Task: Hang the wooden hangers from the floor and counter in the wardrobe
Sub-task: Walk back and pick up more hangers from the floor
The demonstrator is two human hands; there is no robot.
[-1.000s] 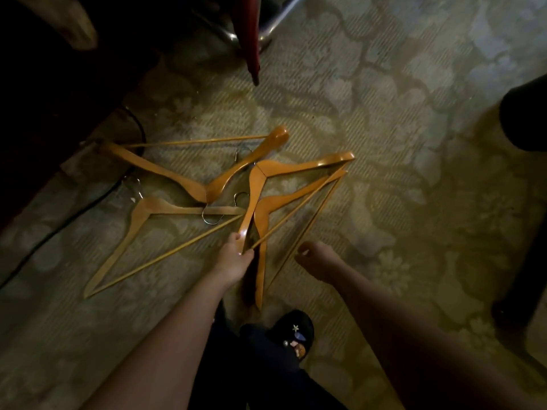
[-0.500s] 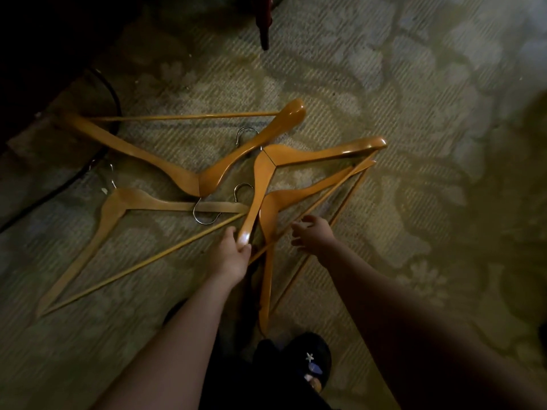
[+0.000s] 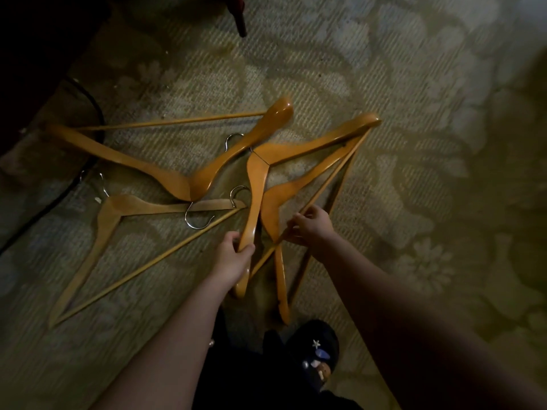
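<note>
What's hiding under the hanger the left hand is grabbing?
A second hanger lies under the top hanger the left hand grips, on the carpet. Its metal hook peeks out; where the hook joins the wood is covered.

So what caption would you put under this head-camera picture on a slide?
Left hand grips a wooden hanger arm, right hand pinches a thin bar; four hangers overlap on patterned carpet.

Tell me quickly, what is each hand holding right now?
Left hand: grips one wooden hanger arm.
Right hand: pinches a thin hanger crossbar.
</note>
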